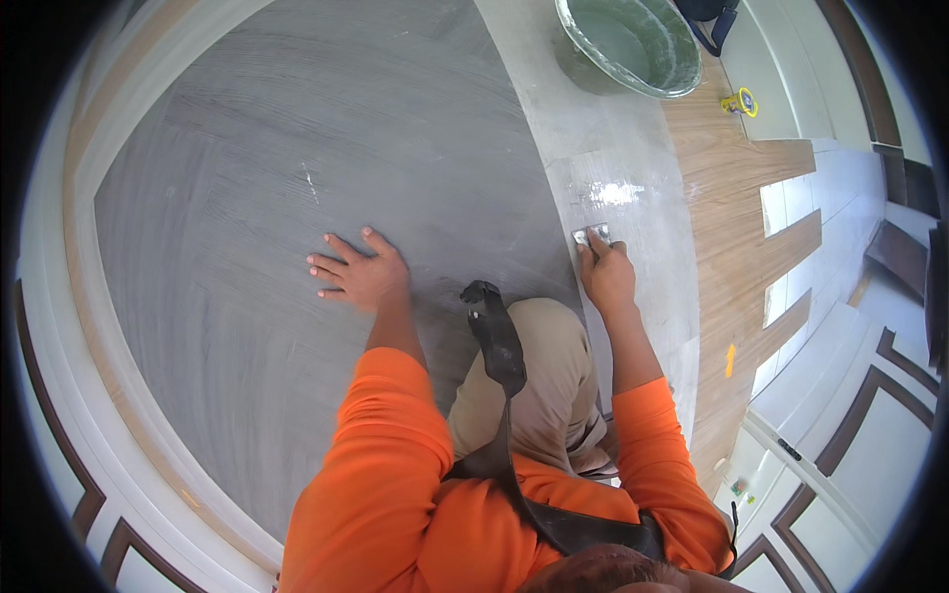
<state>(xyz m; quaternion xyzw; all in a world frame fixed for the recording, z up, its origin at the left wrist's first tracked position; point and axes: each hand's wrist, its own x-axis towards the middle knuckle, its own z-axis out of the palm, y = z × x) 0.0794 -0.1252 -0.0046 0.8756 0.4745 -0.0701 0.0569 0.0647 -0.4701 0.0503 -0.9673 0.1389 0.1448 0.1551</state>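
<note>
My left hand (361, 277) lies flat on the dark grey floor covering (247, 188), fingers spread, holding nothing. In my right hand (608, 272) is a small flat metal scraper (593, 234), its shiny blade resting at the border between the dark covering and a pale grey strip (643, 237). Fingers press on the blade from above; its handle, if any, is hidden under the hand. Just beyond it a wet patch (613, 191) on the strip reflects the light. A few pale marks (310, 183) show on the dark covering ahead of my left hand.
A green basin (633, 49) of cloudy water stands at the far right. Wood-look planks (732, 208) with staggered ends lie over white tiles (840, 198). A small yellow container (739, 102) sits near the wall. A dark strap (499, 346) hangs before my bent knee (554, 346).
</note>
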